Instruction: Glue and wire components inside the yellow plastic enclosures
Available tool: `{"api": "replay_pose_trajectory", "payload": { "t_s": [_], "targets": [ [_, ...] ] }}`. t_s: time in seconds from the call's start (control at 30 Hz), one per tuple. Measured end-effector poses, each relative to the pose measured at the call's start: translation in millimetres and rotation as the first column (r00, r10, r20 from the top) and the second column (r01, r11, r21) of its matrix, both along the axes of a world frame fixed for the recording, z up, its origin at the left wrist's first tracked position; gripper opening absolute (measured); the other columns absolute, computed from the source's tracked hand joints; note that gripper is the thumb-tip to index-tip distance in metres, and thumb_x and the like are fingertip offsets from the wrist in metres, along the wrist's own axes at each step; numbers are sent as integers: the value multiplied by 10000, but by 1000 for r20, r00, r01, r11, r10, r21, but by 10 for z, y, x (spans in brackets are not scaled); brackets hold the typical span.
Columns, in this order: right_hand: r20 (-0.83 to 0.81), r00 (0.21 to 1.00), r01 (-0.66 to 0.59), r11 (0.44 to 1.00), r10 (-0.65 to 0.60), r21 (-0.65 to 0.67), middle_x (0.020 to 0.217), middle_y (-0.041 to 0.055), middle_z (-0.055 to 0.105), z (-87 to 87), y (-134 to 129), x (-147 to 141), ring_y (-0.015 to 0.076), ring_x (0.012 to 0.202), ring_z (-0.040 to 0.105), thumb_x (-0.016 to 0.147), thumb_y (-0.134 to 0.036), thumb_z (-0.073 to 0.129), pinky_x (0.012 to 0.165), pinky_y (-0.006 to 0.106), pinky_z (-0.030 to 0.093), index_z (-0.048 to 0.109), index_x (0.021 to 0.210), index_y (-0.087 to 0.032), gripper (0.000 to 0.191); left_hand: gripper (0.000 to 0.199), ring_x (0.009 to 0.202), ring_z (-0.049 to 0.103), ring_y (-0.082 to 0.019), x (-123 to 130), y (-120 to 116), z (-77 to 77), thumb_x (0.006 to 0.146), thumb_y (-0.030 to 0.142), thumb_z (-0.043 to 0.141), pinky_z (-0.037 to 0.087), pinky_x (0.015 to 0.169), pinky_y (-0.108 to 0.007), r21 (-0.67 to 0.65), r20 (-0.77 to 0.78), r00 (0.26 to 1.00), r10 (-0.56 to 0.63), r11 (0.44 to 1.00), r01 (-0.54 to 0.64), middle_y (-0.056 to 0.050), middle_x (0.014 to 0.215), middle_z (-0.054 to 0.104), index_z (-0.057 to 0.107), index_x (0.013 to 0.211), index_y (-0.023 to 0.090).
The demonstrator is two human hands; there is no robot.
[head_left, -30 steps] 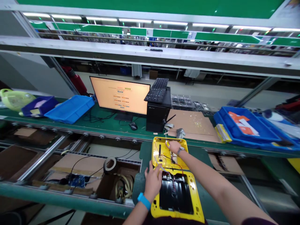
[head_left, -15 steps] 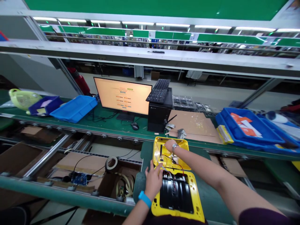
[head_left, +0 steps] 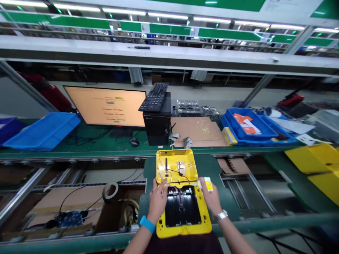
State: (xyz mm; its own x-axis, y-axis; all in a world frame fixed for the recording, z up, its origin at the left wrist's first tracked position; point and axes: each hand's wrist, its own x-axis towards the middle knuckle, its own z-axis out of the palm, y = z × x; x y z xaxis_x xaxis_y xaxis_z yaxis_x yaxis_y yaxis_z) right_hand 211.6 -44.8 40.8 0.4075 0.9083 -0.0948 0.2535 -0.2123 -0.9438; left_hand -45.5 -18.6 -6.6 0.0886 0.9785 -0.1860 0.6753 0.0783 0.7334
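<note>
Here, the right hand (head_left: 209, 200) pinches a yellow tag (head_left: 208, 184) between fingertips.

Bright, even light from overhead strip lamps (head_left: 169, 16); monitor (head_left: 104, 106) glows orange. Shadows soft and faint. Heavy wide-angle bending toward the edges, long shelf (head_left: 159, 51) visibly curved. Mostly sharp, far background slightly soft.

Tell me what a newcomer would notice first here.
The bright yellow two-part casing stands out first, lying open on the green bench below the hands, with red and black wires running across it. The left hand sits beside those wires, and the right hand pinches a small yellow-and-white piece. Beyond them, a glowing orange monitor stands on the far bench, with a blue tray to its right.
</note>
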Motion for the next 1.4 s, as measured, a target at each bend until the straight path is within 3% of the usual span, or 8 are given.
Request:
{"api": "replay_pose_trajectory", "payload": {
  "t_s": [0.13,0.27,0.4,0.7,0.93,1.17,1.4],
  "targets": [
    [49,999,10,1000,-10,-1,936,146,756,-143,-291,-109,269,804,701,934,-704,538,692,317,514,737,1013,-130,613,505,1546,271,-326,6,6,-10,1042,467,349,408,1156,-451,-7,30,999,12,1000,-11,-90,1680,284,550,1474,300],
    [100,995,-21,1000,21,-1,897,129,752,-208,-340,-103,270,823,708,974,-656,503,710,315,505,725,1027,-143,562,513,1467,430,-321,9,-1,-24,1039,501,351,412,1164,-411,-22,58,998,30,999,-29,-78,1715,171,554,1469,310],
    [121,992,-22,1000,22,4,953,131,758,-232,-351,-86,278,886,715,990,-633,488,751,323,509,719,1065,-152,539,506,1426,486,-315,16,-13,-11,1039,501,358,412,1169,-412,-17,67,997,42,999,-40,-74,1720,147,562,1461,309],
    [127,992,-9,1000,9,1,1003,148,763,-284,-342,-100,290,910,714,991,-646,476,759,334,508,716,1093,-139,570,493,1452,453,-306,21,-26,10,1044,483,360,402,1181,-402,-11,50,998,47,999,-46,-60,1709,203,558,1464,318],
    [156,987,-37,999,41,-26,879,115,759,-252,-342,-99,266,783,712,1003,-632,460,669,309,469,714,1031,-152,544,488,1489,394,-308,30,-23,37,1040,472,381,425,1161,-392,-27,43,997,60,998,-59,-47,1702,230,561,1464,312],
    [160,986,-39,999,39,-5,938,121,763,-270,-335,-85,268,852,720,1010,-617,458,723,310,486,718,1052,-155,531,494,1474,421,-302,38,-25,58,1021,449,436,456,1132,-366,-32,29,998,60,998,-59,-57,1661,338,563,1467,280],
    [167,985,-29,999,33,-28,902,123,762,-231,-338,-82,267,812,717,1007,-629,452,680,307,480,718,1034,-155,545,507,1493,388,-307,27,-24,31,1036,504,361,408,1172,-394,-49,68,996,54,998,-50,-41,1722,152,555,1466,320]
  ]
}}
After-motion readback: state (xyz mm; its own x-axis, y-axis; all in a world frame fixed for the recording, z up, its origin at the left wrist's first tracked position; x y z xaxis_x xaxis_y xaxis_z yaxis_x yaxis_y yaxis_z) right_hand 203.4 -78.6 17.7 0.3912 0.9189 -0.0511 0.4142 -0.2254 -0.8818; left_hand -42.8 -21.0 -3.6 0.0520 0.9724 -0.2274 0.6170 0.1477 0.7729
